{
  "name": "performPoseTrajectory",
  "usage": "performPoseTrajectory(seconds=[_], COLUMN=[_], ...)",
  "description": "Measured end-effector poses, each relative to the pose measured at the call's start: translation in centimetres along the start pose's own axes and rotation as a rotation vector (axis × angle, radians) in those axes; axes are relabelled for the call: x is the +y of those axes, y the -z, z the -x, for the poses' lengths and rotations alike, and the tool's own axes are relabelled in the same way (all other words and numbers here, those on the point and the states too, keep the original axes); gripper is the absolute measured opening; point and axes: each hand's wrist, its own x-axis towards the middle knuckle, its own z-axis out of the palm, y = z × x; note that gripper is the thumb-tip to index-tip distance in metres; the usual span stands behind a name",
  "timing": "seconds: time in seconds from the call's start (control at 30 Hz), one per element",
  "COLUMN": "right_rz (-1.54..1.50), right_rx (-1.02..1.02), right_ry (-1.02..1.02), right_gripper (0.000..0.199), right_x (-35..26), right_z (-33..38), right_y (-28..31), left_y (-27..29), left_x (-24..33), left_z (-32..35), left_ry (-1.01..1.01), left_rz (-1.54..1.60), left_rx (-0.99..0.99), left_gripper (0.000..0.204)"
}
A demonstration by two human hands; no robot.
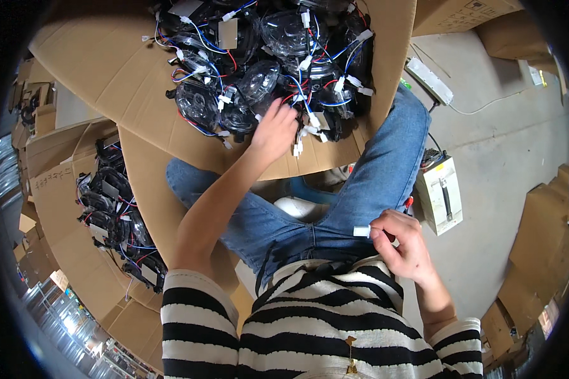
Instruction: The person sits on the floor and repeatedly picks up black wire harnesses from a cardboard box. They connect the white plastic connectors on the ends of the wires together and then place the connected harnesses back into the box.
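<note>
My left hand [275, 131] reaches into the near edge of a cardboard box full of black round lamps [259, 82] with transparent covers. Its fingers are bent down among the lamps and wires, and what they grip is hidden. Red, blue and white wires ending in white plug connectors [313, 120] lie beside it. Above my right thigh, my right hand [403, 243] is closed, pinching a small white rectangular piece [361, 231] between thumb and fingers. That piece looks like a connector, but it is too small to be sure.
The big box's cardboard flap [234, 165] spreads over my knees. At left stands a second carton with more wired lamps [110, 202]. On the grey floor to the right lie a white power strip [430, 81] and a white-and-black package [441, 194]. Further cardboard [537, 246] borders the right.
</note>
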Motion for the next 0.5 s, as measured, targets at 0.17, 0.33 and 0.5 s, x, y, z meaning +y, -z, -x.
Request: performPoseTrajectory(seconds=[0.17,0.33,0.5], right_rz=[0.006,0.024,0.031], right_rx=[-0.002,-0.034,-0.045], right_ry=[0.027,0.073,0.071], right_gripper=[0.002,0.001,0.001], right_x=[0.5,0.0,-0.1], right_z=[0.2,-0.2,-0.2], right_y=[-0.4,-0.5,-0.5], left_y=[3.8,4.2,3.9], left_x=[-0.4,-0.4,-0.8], left_z=[5.6,6.7,2.9], left_ry=[0.247,0.55,0.479], left_rz=[0.007,0.086,0.103], left_rx=[-0.138,-0.497,-0.098], left_gripper=[0.019,0.02,0.032])
